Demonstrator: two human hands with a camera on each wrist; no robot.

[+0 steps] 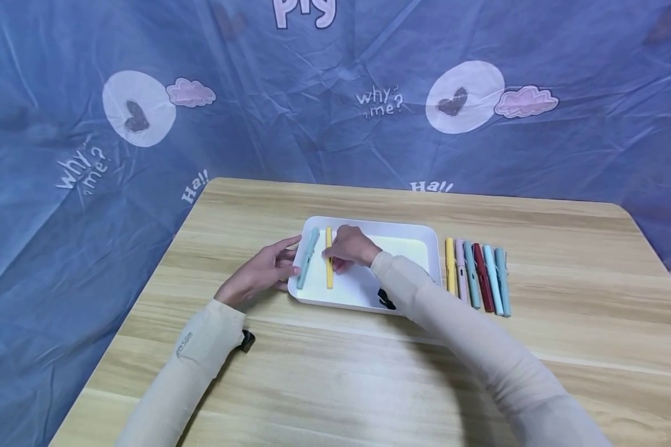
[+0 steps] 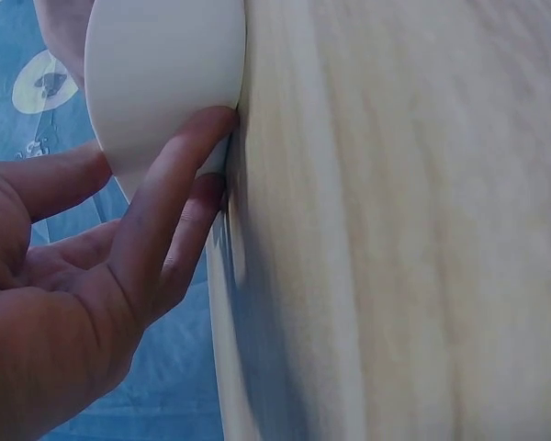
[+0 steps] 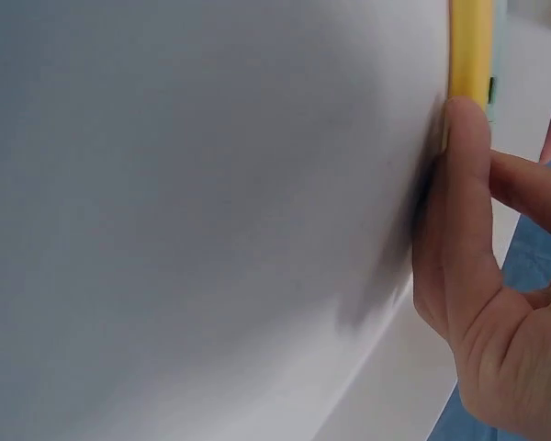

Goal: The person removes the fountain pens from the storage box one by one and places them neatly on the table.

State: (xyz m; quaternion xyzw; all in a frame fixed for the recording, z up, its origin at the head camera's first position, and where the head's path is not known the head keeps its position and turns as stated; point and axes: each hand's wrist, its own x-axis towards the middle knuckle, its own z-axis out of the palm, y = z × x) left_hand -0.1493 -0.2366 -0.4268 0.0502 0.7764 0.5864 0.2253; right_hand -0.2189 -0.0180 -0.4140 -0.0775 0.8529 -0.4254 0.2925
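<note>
A white tray point(image 1: 363, 292) sits on the table. My left hand point(image 1: 260, 273) holds its left end; in the left wrist view the thumb is at the upper rim and the fingers point(image 2: 179, 188) lie along the outer wall near the tabletop. Inside the tray, my right hand point(image 1: 353, 247) pinches a yellow pen point(image 1: 329, 273) around its middle. This pen lies nearly straight up and down in the head view. Left of it, a light teal pen point(image 1: 307, 261) lies slightly slanted by the tray's left wall. The right wrist view shows the yellow pen point(image 3: 470, 46) between thumb and fingers.
Right of the tray, several pens lie side by side on the wooden table point(image 1: 335, 372): a yellow pen point(image 1: 450, 267), a lilac pen point(image 1: 461, 273), a dark red pen point(image 1: 483, 279) and bluish ones. A blue printed cloth point(image 1: 324, 124) hangs behind the table.
</note>
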